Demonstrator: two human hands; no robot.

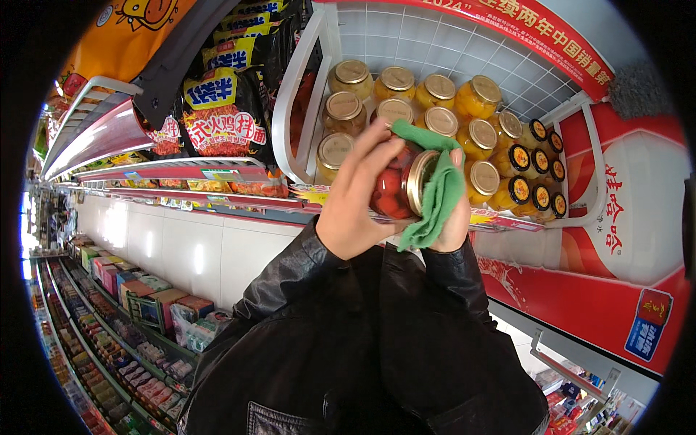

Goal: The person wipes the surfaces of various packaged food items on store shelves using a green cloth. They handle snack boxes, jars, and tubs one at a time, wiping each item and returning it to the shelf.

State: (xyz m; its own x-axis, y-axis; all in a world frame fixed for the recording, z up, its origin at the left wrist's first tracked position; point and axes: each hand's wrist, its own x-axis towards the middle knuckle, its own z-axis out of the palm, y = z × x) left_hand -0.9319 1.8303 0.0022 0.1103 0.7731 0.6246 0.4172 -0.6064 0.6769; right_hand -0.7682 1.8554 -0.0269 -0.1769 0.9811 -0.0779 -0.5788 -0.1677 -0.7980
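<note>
A glass jar of red fruit (389, 187) with a gold metal lid is tilted on its side in front of the shelf. My left hand (356, 196) grips the jar's body from the left, its fingers slightly blurred. A green cloth (441, 190) lies over part of the lid and the jar's right side. My right hand (455, 220) holds this cloth against the lid, and most of its fingers are hidden behind the cloth. Just beyond both hands stand gold-lidded glass jars of yellow fruit (478, 97) in rows.
Smaller black-lidded jars (519, 157) fill the shelf's right side. A white shelf divider (291, 98) separates the jars from black noodle packets (223, 119). A red and white printed panel (625, 217) stands at the right. Across the tiled aisle (217, 250) are stocked low shelves (117, 348).
</note>
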